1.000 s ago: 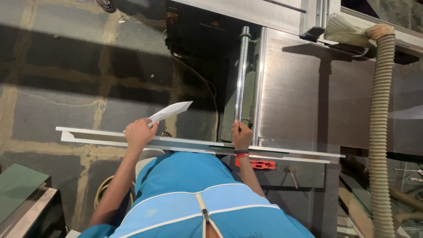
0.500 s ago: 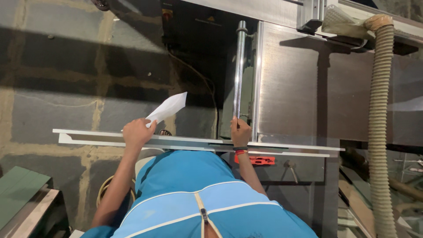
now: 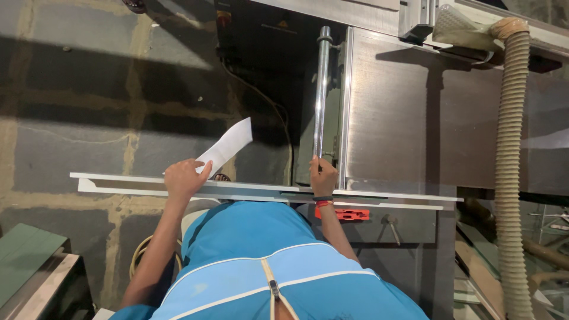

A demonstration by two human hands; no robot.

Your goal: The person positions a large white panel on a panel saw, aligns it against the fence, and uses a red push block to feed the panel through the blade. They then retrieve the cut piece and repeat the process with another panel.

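A long white strip [image 3: 391, 197] lies across in front of me, reaching from the left over to the steel machine table [image 3: 415, 118]. My left hand [image 3: 185, 178] rests on the strip's left part and pinches a white paper sheet [image 3: 228, 144] that sticks up to the right. My right hand [image 3: 323, 176] is closed on the strip near the lower end of a round metal bar [image 3: 321, 89] beside the table's edge. A dark band and a red band sit on my right wrist.
A ribbed beige dust hose [image 3: 510, 178] runs down the right side. A red handle [image 3: 344, 214] sits under the table front. A green-topped bench [image 3: 26, 255] stands at lower left, and a coiled hose [image 3: 142, 252] lies on the concrete floor.
The paper in my left hand has tilted up more steeply. Both hands and the strip have stayed almost in place; the view has shifted slightly.
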